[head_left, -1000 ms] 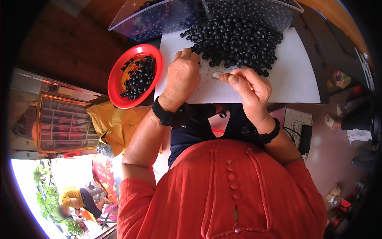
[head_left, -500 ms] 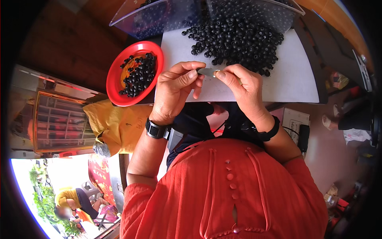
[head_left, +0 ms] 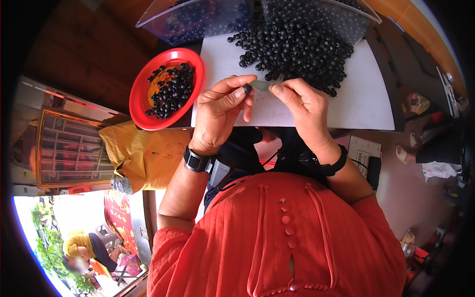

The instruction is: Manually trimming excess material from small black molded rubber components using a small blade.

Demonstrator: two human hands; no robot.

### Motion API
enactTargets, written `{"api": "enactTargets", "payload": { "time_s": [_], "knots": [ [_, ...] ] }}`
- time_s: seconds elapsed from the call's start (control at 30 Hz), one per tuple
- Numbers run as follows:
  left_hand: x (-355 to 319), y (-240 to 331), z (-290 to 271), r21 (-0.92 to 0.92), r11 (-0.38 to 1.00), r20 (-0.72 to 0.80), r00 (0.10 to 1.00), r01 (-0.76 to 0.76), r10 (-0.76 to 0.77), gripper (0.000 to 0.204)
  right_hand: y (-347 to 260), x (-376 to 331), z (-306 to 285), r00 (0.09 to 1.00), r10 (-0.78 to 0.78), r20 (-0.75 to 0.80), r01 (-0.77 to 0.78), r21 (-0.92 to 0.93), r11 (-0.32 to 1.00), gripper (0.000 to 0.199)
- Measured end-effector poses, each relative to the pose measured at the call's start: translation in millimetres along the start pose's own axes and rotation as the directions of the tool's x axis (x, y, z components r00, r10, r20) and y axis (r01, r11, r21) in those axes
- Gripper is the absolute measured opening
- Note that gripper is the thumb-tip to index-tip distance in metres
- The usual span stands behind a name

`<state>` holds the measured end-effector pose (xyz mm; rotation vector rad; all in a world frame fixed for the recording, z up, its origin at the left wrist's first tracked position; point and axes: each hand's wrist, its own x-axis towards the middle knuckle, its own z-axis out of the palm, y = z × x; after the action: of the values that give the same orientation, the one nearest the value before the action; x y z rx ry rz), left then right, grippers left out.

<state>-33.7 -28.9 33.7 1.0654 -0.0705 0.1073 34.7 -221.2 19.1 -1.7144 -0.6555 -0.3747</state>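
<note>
Looks like a small workshop: white-topped table (head_left: 366,94), heaped black pieces (head_left: 302,52).

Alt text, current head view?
A person's left hand pinches a small round black bead beside the thin flat grey blade held by their right hand, above a white tabletop. Beyond lies a heap of round black beads; to the left, a round red plate holds more.

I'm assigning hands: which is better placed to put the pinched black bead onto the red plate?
Likely the left hand: it pinches the black bead and is nearer the red plate. The right hand holds a blade-like tool.
</note>
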Motion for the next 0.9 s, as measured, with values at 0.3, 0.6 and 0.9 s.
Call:
{"api": "enactTargets", "payload": {
  "time_s": [0.3, 0.6, 0.9],
  "knots": [
    [-1.0, -1.3, 5.3, 0.028, 0.999, -0.044, 0.998, 0.047, -0.045, 0.033, -0.9, 0.5, -1.4, 0.999, 0.011, 0.042, -0.011, -0.023, 1.0, 0.019],
    [-2.5, -3.4, 5.3, 0.023, 0.999, -0.073, 0.997, 0.04, -0.038, 0.031, -3.7, 1.5, -1.8, 0.998, 0.02, 0.064, -0.018, -0.038, 0.999, 0.018],
    [-1.6, -9.1, 1.7, -0.025, 0.999, -0.087, 0.995, 0.043, -0.045, 0.028, -1.9, 0.4, 1.5, 0.998, -0.03, 0.054, 0.037, -0.126, 0.991, 0.019]
  ]
}}
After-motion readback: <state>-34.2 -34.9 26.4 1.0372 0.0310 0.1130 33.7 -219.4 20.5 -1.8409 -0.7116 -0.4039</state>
